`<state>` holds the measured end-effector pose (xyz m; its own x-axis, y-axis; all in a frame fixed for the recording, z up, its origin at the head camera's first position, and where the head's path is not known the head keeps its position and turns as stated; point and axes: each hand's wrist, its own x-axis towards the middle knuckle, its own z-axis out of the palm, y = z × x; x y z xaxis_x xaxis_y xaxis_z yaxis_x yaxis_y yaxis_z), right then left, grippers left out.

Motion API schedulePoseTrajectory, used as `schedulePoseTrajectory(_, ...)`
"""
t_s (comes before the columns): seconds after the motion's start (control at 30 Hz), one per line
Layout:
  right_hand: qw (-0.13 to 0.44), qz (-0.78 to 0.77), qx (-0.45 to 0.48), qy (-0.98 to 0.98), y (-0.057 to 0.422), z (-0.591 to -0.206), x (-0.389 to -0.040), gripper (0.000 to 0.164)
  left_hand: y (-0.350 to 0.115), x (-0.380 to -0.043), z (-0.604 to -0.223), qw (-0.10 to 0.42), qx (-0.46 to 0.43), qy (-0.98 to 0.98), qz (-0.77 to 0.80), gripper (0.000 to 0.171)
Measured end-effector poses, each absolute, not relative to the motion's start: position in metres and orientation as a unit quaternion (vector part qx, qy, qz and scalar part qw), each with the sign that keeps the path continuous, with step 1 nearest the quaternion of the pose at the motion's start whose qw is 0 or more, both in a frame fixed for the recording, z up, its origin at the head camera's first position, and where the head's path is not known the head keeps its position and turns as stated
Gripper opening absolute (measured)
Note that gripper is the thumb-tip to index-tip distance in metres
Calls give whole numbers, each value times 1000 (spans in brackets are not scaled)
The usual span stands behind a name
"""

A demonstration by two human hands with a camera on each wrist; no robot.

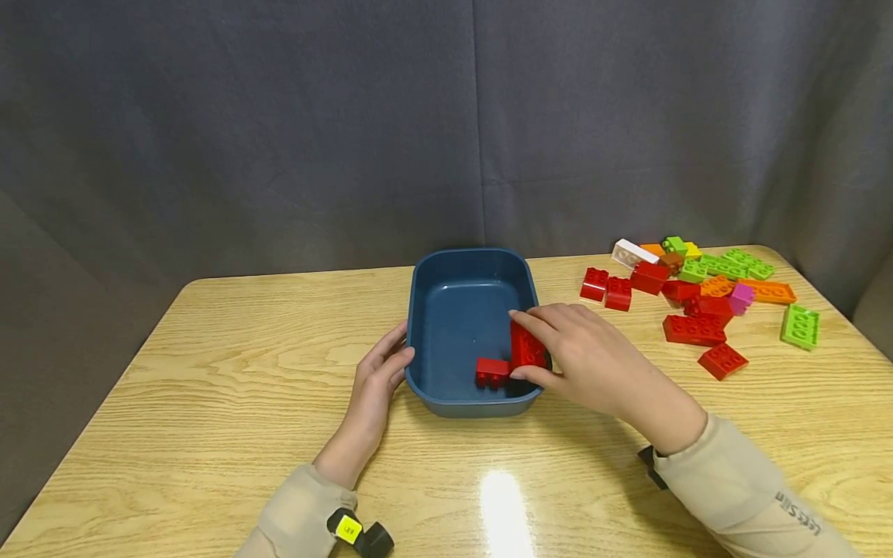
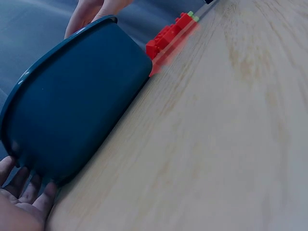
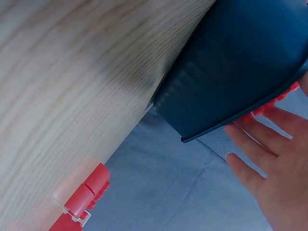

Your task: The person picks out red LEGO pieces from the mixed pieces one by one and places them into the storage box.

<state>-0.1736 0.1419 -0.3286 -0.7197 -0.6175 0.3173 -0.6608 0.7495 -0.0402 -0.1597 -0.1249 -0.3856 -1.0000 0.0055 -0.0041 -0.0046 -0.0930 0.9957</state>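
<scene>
In the head view, the right hand pinches a red brick inside the blue bin, its long axis running from thumb to forefinger. Left wrist: the left hand's fingers spread against the bin's outer wall. Right wrist: red studs show past the rim, beside the fingertips.

Left hand touching blue bin | right hand above it | red bricks on table
</scene>
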Motion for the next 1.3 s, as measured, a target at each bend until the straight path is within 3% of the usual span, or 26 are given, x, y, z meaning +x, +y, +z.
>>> schedulePoseTrajectory(0.33, 147, 73, 349, -923, 142, -329, -174, 67, -125, -161, -386, 2, 0, 673, 740, 49)
schedulePoseTrajectory(0.83, 210, 76, 363, -905, 151, -320, -179, 48, -125, -161, -386, 0, -1, 673, 740, 49)
schedulePoseTrajectory(1.3, 176, 69, 297, -936, 177, -303, -183, 43, -125, -160, -386, 1, -1, 675, 738, 49)
